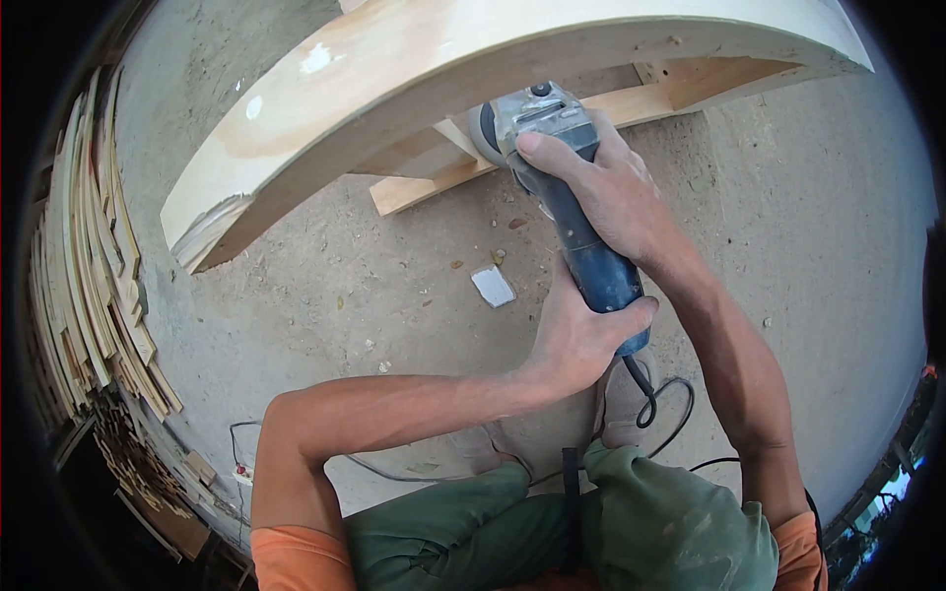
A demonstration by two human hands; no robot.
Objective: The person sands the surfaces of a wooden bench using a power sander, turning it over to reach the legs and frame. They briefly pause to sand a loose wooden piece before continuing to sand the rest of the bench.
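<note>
An angle grinder with a dark blue body is held in both hands. My right hand wraps around its front near the grey metal head, thumb across the top. My left hand is closed around the rear of the body, close to where the cord comes out. The grinder's disc is right at the inner edge of a curved wooden piece, which arches across the top of the view. Pale patches mark its face, and its lower left end looks rough and splintered.
Wooden cross bars run beneath the curved piece. A small white block lies on the dusty concrete floor. The grinder's black cord loops around my feet. Long wood strips are stacked at the left, with more scrap wood below them.
</note>
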